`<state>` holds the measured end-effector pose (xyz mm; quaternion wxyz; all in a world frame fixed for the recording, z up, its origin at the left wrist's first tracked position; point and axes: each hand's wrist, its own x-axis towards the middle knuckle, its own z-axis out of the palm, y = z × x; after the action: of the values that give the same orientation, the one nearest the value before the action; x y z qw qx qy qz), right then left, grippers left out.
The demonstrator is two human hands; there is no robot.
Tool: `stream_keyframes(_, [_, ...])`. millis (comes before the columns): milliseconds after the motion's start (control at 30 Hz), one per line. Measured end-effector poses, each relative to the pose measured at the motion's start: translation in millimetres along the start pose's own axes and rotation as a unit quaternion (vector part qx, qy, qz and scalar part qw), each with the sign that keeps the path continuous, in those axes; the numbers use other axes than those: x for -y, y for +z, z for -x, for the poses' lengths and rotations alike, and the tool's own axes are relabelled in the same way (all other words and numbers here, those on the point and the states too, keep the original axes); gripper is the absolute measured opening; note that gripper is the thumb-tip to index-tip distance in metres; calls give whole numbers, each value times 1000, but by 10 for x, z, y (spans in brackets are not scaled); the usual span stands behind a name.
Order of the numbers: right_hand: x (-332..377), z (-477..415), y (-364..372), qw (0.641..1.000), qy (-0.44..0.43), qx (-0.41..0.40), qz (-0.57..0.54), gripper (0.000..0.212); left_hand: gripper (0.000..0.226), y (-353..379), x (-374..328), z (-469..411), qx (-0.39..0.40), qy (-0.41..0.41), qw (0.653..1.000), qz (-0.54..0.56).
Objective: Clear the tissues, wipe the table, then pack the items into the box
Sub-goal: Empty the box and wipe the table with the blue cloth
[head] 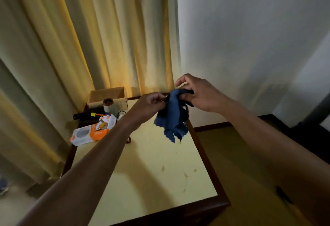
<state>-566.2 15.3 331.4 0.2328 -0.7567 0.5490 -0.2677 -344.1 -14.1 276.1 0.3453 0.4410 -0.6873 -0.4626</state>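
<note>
Both my hands hold a blue cloth (172, 116) up in the air above the far right part of the table (151, 168). My left hand (151, 102) pinches its upper left edge. My right hand (198, 93) grips the bunched top, and the rest of the cloth hangs loose below. An open cardboard box (109, 97) stands at the table's far left corner. In front of it sit a small roll with a dark core (108, 105), a black item with a yellow marker (89, 115), and two white-and-orange product boxes (92, 130). No tissues are visible.
The pale yellow tabletop has a dark wooden rim (209, 156) and a few small stains (184, 174) near the right front. Yellow curtains (89, 38) hang behind and to the left. A white wall (250, 47) stands to the right, with floor beside the table.
</note>
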Motion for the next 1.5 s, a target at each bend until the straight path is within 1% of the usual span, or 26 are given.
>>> stream_keyframes(167, [374,493,-189,996,-2,-76,53,20,19,-6,-431,349,-39,72,995,-62])
stream_keyframes(233, [505,651,-293,993,-12,-91,77,15,20,-24,-640,442,-40,99,990,-88])
stream_keyframes(300, [641,801,-417,990,-24,-106,84,13,15,-56,-857,538,-36,119,985,-121])
stream_keyframes(467, [977,1032,-751,987,-38,-157,22,9,9,-169,-1363,772,-30,174,967,-185])
stream_keyframes(600, [1170,1102,-949,981,-58,-185,-5,9,15,-254,-1706,916,-21,190,969,-153])
stream_keyframes(700, [1232,1110,-1057,977,-76,-199,-18,11,13,-290,-1884,984,-61,197,967,-148])
stream_keyframes(833, [1235,1145,-1069,966,-67,-218,-124,14,9,-200,-1919,1059,-158,210,946,-188])
stream_keyframes(867, [1242,1139,-1064,963,-62,-217,-144,16,7,-154,-1914,1087,-186,219,940,-184])
stream_keyframes(900, [1241,1143,-1037,963,-51,-212,-160,20,5,-100,-1896,1121,-195,227,940,-166])
stream_keyframes(933, [1238,1139,-1008,962,-42,-206,-172,23,9,-41,-1879,1155,-183,234,945,-141])
stream_keyframes(1000, [1211,1133,-941,962,-29,-194,-192,28,28,130,-1835,1249,-116,230,962,-91])
stream_keyframes(1067, [1155,1144,-902,957,-21,-176,-228,31,42,367,-1799,1318,-75,218,968,-96])
stream_keyframes(1100, [1136,1150,-892,954,-16,-165,-250,31,43,473,-1779,1329,-80,216,967,-113])
stream_keyframes(1167, [1076,1140,-918,938,-10,-135,-320,30,30,619,-1766,1278,-137,228,956,-127])
stream_keyframes(1233, [990,1132,-1006,918,-19,-88,-386,31,12,634,-1792,1199,-201,239,944,-103])
stream_keyframes(1267, [945,1129,-1073,920,-29,-62,-386,33,7,623,-1818,1164,-218,240,942,-89])
stream_keyframes(1333, [852,1113,-1207,942,-48,-15,-331,43,10,605,-1870,1101,-231,232,941,-81])
stream_keyframes(1367, [816,1098,-1271,957,-51,-6,-284,48,12,585,-1908,1061,-234,229,941,-89])
stream_keyframes(1433, [767,1057,-1393,984,-53,-13,-168,52,14,517,-1995,962,-250,216,940,-88])
stream_keyframes(1500, [730,977,-1471,997,-54,-19,-59,46,15,372,-2070,847,-266,202,942,-46])
